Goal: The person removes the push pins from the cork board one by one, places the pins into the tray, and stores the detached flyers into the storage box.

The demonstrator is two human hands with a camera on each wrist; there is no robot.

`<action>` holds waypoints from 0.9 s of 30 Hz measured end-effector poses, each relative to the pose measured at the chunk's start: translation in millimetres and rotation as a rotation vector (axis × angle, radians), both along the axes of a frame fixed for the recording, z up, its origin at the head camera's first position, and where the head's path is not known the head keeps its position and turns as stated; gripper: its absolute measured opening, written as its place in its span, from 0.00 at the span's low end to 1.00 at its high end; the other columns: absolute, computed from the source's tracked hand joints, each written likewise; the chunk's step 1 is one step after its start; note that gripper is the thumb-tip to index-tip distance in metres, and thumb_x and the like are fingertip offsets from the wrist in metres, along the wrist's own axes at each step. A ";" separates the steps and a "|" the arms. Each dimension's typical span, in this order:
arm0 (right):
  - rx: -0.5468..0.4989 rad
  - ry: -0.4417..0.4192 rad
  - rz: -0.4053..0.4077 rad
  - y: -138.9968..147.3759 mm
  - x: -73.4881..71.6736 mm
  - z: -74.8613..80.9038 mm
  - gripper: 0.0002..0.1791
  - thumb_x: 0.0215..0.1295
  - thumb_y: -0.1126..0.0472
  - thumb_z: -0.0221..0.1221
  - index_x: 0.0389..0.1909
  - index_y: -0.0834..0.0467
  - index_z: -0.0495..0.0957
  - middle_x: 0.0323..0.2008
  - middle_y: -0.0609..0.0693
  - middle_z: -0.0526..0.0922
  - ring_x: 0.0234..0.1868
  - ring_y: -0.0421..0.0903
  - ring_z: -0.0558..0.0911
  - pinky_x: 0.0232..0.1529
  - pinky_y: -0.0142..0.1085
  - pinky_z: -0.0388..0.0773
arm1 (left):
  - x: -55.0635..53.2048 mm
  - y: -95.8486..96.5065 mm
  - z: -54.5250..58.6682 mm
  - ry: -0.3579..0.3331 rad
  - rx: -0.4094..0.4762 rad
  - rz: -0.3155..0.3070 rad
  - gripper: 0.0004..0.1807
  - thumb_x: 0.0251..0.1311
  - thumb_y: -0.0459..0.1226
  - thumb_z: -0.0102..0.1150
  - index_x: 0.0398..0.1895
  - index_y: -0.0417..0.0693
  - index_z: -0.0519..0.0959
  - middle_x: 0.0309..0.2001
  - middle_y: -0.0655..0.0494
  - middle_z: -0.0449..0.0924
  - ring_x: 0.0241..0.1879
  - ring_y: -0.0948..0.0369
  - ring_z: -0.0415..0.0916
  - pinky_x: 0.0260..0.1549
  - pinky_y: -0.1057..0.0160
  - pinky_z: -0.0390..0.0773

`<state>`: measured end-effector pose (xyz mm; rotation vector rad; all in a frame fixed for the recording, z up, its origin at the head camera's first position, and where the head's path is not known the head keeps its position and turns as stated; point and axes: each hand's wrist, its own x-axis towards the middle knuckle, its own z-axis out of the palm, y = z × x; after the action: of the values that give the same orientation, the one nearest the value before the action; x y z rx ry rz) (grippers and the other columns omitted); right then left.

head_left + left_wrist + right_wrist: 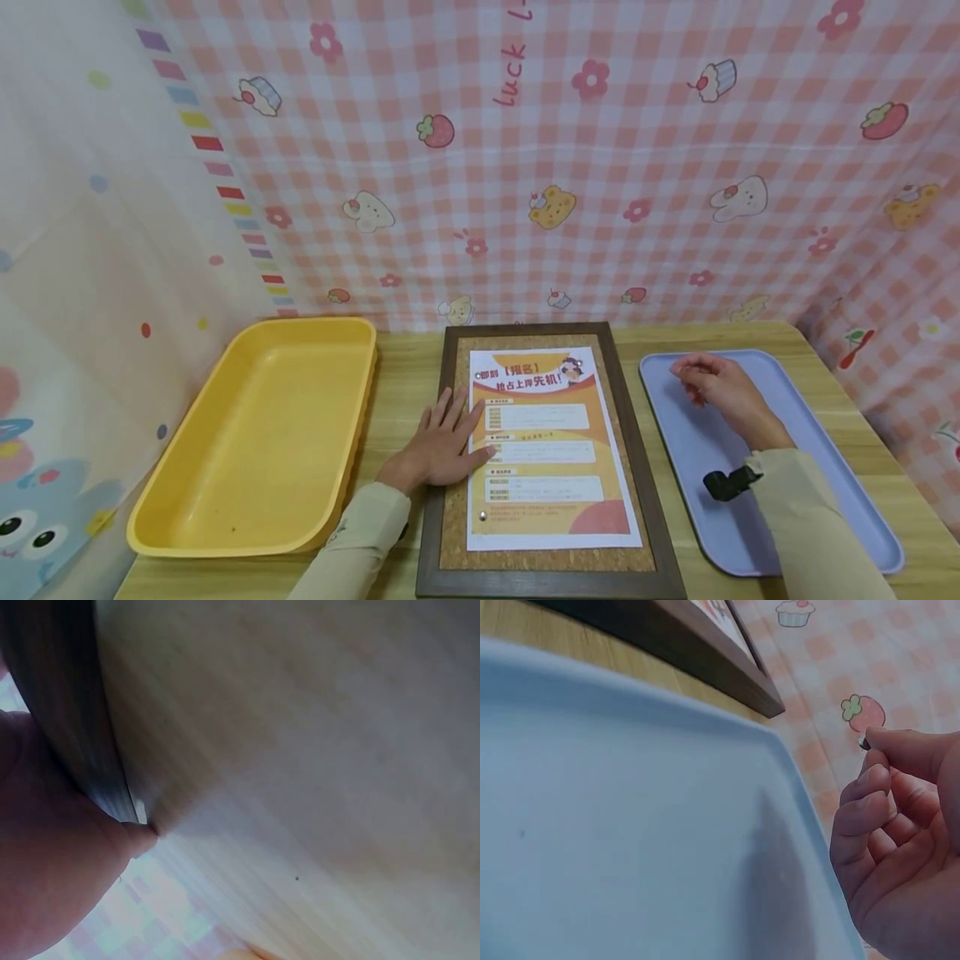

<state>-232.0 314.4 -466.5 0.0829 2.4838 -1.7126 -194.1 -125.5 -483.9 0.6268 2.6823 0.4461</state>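
A framed corkboard (648, 533) lies on the table with an orange and white printed poster (555, 542) on it. Silver thumbtack heads show at the poster's lower left (482, 516) and upper left corners. My left hand (442, 446) rests with spread fingers across the board's left frame, its fingertips on the poster's left edge. Over the blue tray (697, 467) is my right hand (723, 392). In the right wrist view, that hand pinches a small, shiny, dark thumbtack (864, 743) between thumb and forefinger, mostly hidden by the fingertips.
To the left stands a deep yellow tray (255, 442). Behind the wooden table (405, 375) hangs a pink checked cloth (480, 167). The corkboard's raised dark frame (633, 425) lies close to the blue tray's left rim.
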 end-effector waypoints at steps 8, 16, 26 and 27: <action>0.008 -0.001 -0.045 0.2 -1.0 -5.8 0.16 0.74 0.56 0.55 0.47 0.67 0.77 0.24 0.43 0.76 0.23 0.38 0.74 0.24 0.34 0.74 | 1.0 0.4 0.8 0.004 -0.003 -0.002 0.42 0.73 0.61 0.38 0.81 0.55 0.42 0.80 0.46 0.28 0.78 0.46 0.22 0.72 0.38 0.35; 0.044 -0.021 -0.070 -2.3 -6.9 -16.5 0.16 0.74 0.59 0.55 0.47 0.71 0.75 0.19 0.42 0.73 0.19 0.37 0.71 0.20 0.33 0.72 | 1.5 0.6 0.2 0.004 -0.002 -0.006 0.42 0.73 0.61 0.38 0.81 0.56 0.41 0.80 0.47 0.28 0.78 0.46 0.22 0.72 0.38 0.35; 0.059 -0.065 -0.070 -3.8 -10.6 -23.9 0.16 0.74 0.58 0.54 0.47 0.69 0.76 0.21 0.41 0.74 0.20 0.36 0.70 0.20 0.31 0.70 | 0.7 0.0 0.6 -0.004 -0.002 -0.003 0.42 0.72 0.62 0.38 0.81 0.56 0.41 0.80 0.47 0.27 0.78 0.46 0.21 0.72 0.38 0.34; 0.062 -0.067 -0.068 -3.6 -11.3 -24.6 0.16 0.74 0.58 0.54 0.48 0.69 0.76 0.22 0.41 0.74 0.20 0.36 0.70 0.20 0.31 0.70 | 0.6 -0.3 0.6 -0.004 -0.001 -0.002 0.42 0.72 0.62 0.38 0.81 0.56 0.41 0.80 0.47 0.28 0.78 0.46 0.21 0.72 0.38 0.34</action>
<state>-243.2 310.8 -491.1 0.2289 2.5130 -1.6291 -193.6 -125.8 -483.3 0.6279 2.6774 0.4455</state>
